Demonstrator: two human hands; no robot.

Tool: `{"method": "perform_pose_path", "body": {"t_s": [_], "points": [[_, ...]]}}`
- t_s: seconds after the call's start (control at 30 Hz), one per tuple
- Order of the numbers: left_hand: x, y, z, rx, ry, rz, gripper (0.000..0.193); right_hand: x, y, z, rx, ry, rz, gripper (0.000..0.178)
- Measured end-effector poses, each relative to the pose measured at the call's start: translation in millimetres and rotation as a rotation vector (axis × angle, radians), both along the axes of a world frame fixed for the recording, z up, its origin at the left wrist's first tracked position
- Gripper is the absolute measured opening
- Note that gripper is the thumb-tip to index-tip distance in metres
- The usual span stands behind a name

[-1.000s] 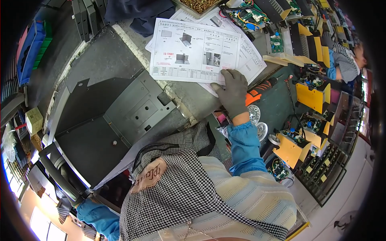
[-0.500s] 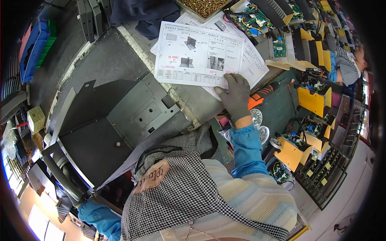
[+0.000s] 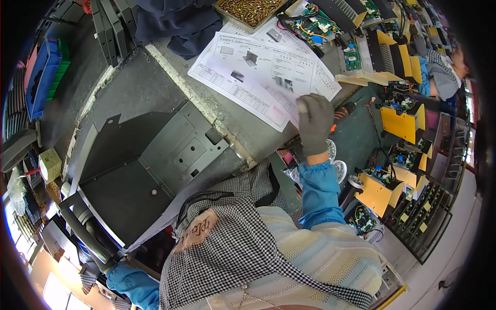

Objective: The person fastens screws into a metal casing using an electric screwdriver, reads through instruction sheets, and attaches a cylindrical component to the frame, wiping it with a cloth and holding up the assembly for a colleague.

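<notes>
My right hand (image 3: 315, 124), in a grey glove, is at the lower right edge of a printed paper sheet (image 3: 243, 82). Its fingers are bent together against that edge. The sheet has small pictures and tables and lies slanted over other papers. My left hand (image 3: 107, 264) is dark-gloved and low on the left, beside the outer edge of a dark metal housing (image 3: 129, 199); its fingers merge with a black bar-like part (image 3: 85, 227). The housing lies on its side, its hollow facing up, with a holed panel (image 3: 191, 144) to the right.
A tray of brass-coloured screws (image 3: 250, 11) and a dark cloth (image 3: 178, 26) are at the back. Circuit boards with yellow plates (image 3: 400, 124) line the right, where a co-worker (image 3: 442, 77) stands. Blue bins (image 3: 44, 77) are far left; an orange-and-black power screwdriver (image 3: 343, 111) lies right of my right hand.
The top sheet has turned clockwise, its lower right corner swinging towards me. My right hand has gone from lying over its lower edge to its right side, fingers more bent. The housing appears unmoved.
</notes>
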State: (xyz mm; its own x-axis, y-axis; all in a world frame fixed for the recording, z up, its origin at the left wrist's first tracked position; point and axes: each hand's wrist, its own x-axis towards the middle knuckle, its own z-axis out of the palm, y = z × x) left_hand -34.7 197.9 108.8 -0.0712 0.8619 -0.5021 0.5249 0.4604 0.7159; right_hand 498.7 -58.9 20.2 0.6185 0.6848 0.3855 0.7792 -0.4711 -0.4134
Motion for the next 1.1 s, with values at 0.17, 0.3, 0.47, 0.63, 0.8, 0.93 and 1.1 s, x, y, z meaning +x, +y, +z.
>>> {"method": "perform_pose_path", "body": {"t_s": [0.17, 0.3, 0.47, 0.63, 0.8, 0.93, 1.1], "points": [[4, 2, -2, -0.001, -0.028, -0.019, 0.04, -1, -9, 21, 0.303, 0.149, -0.255, 0.014], [12, 2, -5, -0.003, -0.052, -0.043, 0.04, -3, -16, 28, 0.322, 0.084, -0.231, 0.015], [1, 3, -9, -0.006, -0.081, -0.079, 0.04, -12, -22, 21, 0.212, -0.014, -0.169, 0.015], [19, 1, -13, -0.008, -0.108, -0.118, 0.039, -12, -28, 17, 0.178, 0.027, -0.212, 0.015], [32, 5, -14, 0.006, -0.12, -0.111, 0.039, -7, -22, 11, 0.293, 0.141, -0.286, 0.017], [-72, 2, 16, 0.144, -0.054, 0.074, 0.039, 7, -35, -16, -0.011, -0.057, 0.036, 0.021], [-75, -28, 42, 0.263, -0.526, 0.213, 0.033, 7, -33, -19, -0.502, 0.246, 0.115, 0.028]]}}
